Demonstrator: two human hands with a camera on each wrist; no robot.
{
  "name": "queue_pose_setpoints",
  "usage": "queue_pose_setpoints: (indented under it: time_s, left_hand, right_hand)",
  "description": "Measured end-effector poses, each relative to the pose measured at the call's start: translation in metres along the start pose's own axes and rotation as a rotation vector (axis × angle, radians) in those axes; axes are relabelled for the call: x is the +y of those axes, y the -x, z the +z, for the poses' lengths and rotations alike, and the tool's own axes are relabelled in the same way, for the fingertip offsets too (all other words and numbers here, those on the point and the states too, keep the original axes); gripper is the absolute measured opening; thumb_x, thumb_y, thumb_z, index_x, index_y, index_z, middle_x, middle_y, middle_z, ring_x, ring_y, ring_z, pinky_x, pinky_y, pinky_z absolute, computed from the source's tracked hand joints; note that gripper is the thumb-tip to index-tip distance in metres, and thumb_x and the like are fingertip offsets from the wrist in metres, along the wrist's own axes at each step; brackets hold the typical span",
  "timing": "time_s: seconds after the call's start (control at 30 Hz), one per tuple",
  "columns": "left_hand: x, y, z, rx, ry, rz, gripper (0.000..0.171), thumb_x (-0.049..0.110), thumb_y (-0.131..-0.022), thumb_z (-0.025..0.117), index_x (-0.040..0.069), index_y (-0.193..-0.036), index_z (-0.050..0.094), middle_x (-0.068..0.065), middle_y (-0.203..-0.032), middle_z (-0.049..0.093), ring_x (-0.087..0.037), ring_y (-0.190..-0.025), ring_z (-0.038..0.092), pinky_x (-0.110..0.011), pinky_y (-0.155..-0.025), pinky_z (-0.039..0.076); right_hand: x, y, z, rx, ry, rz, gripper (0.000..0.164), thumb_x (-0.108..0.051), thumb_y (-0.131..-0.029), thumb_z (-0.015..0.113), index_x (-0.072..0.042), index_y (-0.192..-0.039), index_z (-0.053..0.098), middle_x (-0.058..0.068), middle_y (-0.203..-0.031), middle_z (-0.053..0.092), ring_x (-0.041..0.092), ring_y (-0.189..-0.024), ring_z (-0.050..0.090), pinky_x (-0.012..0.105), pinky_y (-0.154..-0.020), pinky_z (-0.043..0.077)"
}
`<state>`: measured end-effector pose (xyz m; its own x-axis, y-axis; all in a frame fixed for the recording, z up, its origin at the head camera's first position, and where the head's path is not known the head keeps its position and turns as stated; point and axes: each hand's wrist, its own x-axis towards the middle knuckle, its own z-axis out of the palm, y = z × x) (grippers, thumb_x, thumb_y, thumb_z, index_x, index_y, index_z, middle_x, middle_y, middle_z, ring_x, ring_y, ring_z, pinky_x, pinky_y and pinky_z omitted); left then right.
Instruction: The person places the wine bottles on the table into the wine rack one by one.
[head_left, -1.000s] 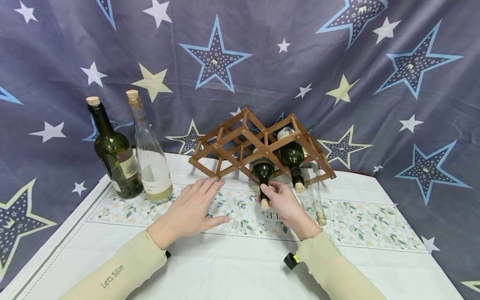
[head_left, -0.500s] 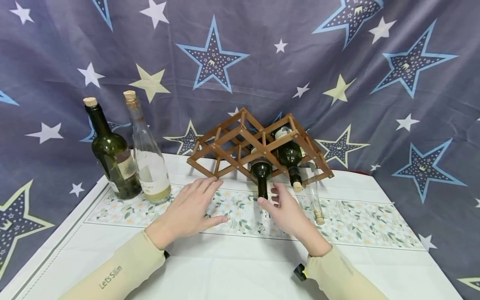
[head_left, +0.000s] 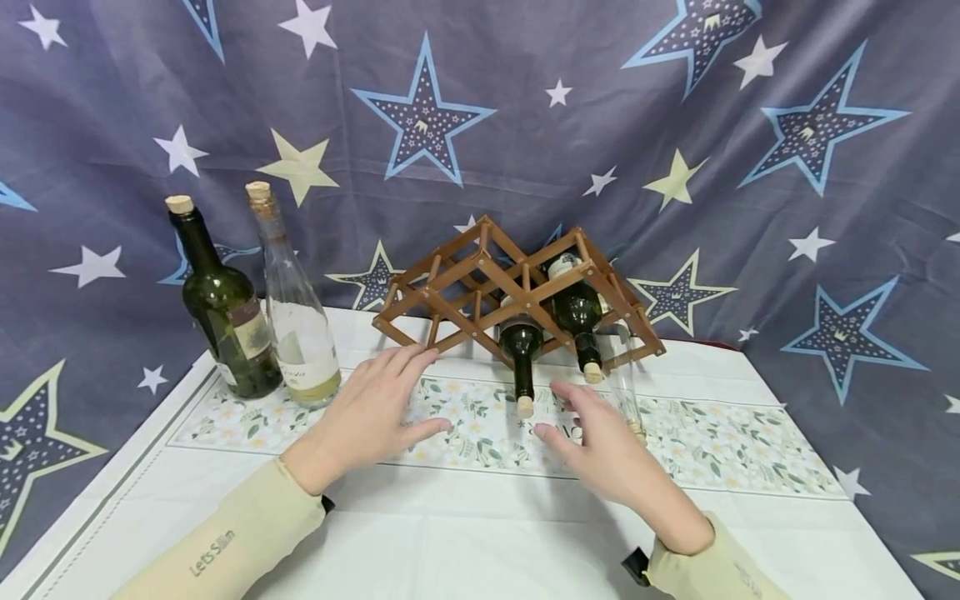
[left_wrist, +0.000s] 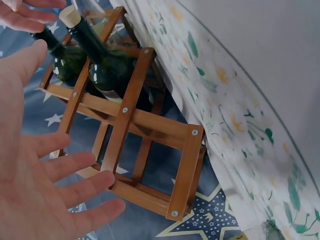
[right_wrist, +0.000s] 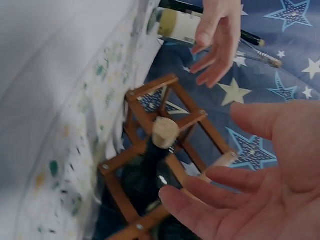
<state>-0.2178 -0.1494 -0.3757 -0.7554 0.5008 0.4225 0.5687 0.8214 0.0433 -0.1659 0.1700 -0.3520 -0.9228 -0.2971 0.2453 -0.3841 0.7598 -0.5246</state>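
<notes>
A brown wooden wine rack stands at the back of the table. Lying in it, neck forward, is a dark green wine bottle with a cork; to its right and higher rests a second dark green bottle. A clear corked bottle lies low at the right, partly behind my right hand. That hand is apart from the middle bottle's neck, fingers relaxed, holding nothing. My left hand has its fingers stretched near the rack's front left; whether the fingertips touch the wood, I cannot tell.
At the left a green corked bottle and a clear corked bottle with a white label stand upright, side by side. A floral runner crosses the white tablecloth. A star-patterned curtain hangs behind.
My right hand has let go of the middle bottle's neck and moved back to the right. The bottle stays in the rack. My left hand has barely moved.
</notes>
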Motion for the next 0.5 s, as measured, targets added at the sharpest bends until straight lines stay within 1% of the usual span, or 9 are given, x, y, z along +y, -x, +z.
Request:
queue_pose_setpoints:
  time_s: [0.1, 0.2, 0.33, 0.37, 0.5]
  left_hand:
    - [-0.001, 0.0, -0.004, 0.004, 0.01, -0.017, 0.096, 0.081, -0.085, 0.045, 0.015, -0.155, 0.036, -0.008, -0.152, 0.04, -0.031, -0.136, 0.039, -0.054, -0.104, 0.037]
    - [-0.002, 0.0, -0.007, 0.016, 0.024, -0.03, 0.094, 0.077, -0.085, 0.052, 0.014, -0.153, 0.039, -0.008, -0.152, 0.04, -0.033, -0.136, 0.039, -0.055, -0.102, 0.039]
    - [-0.004, -0.001, -0.011, 0.034, 0.023, -0.044, 0.091, 0.074, -0.086, 0.055, 0.014, -0.153, 0.039, -0.009, -0.151, 0.041, -0.034, -0.135, 0.04, -0.055, -0.102, 0.039]
    - [-0.005, -0.001, -0.013, 0.039, 0.021, -0.048, 0.091, 0.074, -0.086, 0.054, 0.015, -0.153, 0.039, -0.01, -0.151, 0.041, -0.034, -0.135, 0.04, -0.055, -0.102, 0.039]
    - [-0.006, -0.002, -0.018, 0.08, 0.026, -0.052, 0.089, 0.071, -0.086, 0.057, 0.013, -0.152, 0.041, -0.01, -0.149, 0.044, -0.032, -0.133, 0.042, -0.054, -0.099, 0.041]
  right_hand:
    - [-0.002, 0.002, -0.009, 0.018, 0.001, -0.033, 0.058, -0.039, -0.096, 0.064, -0.009, -0.144, 0.051, 0.005, -0.137, 0.055, 0.022, -0.117, 0.057, 0.039, -0.094, 0.05]
    - [-0.002, 0.004, -0.019, 0.048, 0.01, -0.07, 0.053, -0.039, -0.097, 0.064, -0.01, -0.14, 0.054, 0.004, -0.133, 0.058, 0.021, -0.115, 0.059, 0.039, -0.093, 0.051]
    - [-0.001, 0.006, -0.031, 0.089, 0.032, -0.099, 0.052, -0.041, -0.098, 0.062, -0.009, -0.138, 0.056, 0.004, -0.131, 0.06, 0.021, -0.113, 0.061, 0.038, -0.091, 0.052]
    - [0.0, 0.006, -0.034, 0.1, 0.036, -0.102, 0.052, -0.041, -0.098, 0.062, -0.009, -0.138, 0.056, 0.004, -0.13, 0.061, 0.021, -0.113, 0.061, 0.038, -0.091, 0.052]
    - [0.005, 0.007, -0.043, 0.156, 0.056, -0.128, 0.05, -0.039, -0.098, 0.062, -0.008, -0.137, 0.057, 0.004, -0.128, 0.062, 0.022, -0.113, 0.06, 0.037, -0.089, 0.053]
